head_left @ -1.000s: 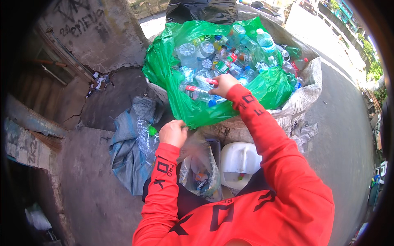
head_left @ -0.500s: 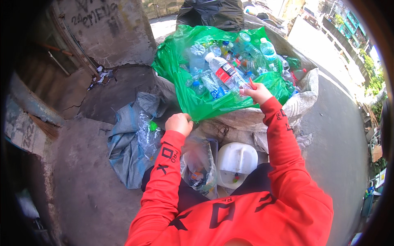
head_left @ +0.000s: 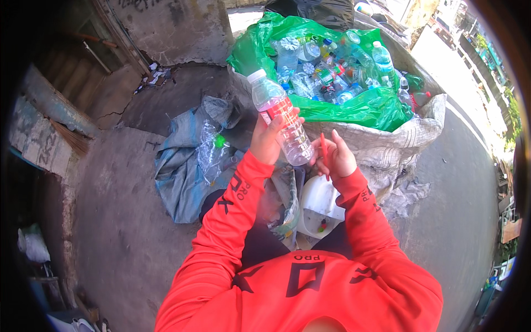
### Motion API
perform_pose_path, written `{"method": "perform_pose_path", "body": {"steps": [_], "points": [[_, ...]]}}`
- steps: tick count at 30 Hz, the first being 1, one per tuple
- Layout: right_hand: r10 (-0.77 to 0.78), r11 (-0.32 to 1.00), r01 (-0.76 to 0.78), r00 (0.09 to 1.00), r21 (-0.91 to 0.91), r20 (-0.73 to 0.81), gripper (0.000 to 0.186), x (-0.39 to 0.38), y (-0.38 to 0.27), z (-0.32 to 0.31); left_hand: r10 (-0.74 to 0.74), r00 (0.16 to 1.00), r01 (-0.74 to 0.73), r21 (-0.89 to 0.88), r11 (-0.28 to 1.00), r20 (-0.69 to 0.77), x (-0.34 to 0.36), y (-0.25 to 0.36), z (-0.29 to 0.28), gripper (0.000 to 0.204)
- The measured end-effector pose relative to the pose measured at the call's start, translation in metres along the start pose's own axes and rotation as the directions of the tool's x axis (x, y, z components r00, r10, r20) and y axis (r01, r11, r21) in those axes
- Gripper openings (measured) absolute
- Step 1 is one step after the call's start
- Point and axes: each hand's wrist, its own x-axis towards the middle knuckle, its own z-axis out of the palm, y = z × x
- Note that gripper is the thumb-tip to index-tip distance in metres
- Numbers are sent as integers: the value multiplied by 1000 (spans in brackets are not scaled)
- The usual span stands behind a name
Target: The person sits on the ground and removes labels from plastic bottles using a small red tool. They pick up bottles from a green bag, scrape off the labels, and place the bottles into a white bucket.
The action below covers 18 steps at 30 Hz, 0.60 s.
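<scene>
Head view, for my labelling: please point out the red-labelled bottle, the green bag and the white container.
Red-labelled bottle [head_left: 287, 119]: head view, on the middle of its body.
Green bag [head_left: 354, 113]: head view, on its front fold.
White container [head_left: 322, 195]: head view, on its upper part.

Red long-sleeved shirt [head_left: 310, 299]: black lettering, chest and sleeves
Plastic bottle [head_left: 289, 126]: red label [head_left: 281, 108], print unclear
Concrete wall [head_left: 171, 33]: dark scrawled letters

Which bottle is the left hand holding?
The clear bottle with the white cap and red label: it alone is gripped by the left hand, while many other bottles lie in the green bag.
</scene>
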Motion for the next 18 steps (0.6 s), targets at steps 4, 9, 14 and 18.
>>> {"method": "perform_pose_path", "body": {"steps": [4,9,14,18], "points": [[-253,933,199,955,-299,-156,39,-6,-11,26,-21,994,21,2,1000,-110,-2,-4,-12,55],[-598,357,205,800,-912,-54,20,-12,-16,68,169,981,-140,249,958,-98,1,-10,-7,58],[-706,53,164,704,-985,79,15,-5,-16,77,166,985,-148,267,952,-46,2,-19,-18,57],[-706,17,114,705,-993,69,16,0,-15,75,127,986,-111,136,984,-108,0,-16,-4,57]]}}
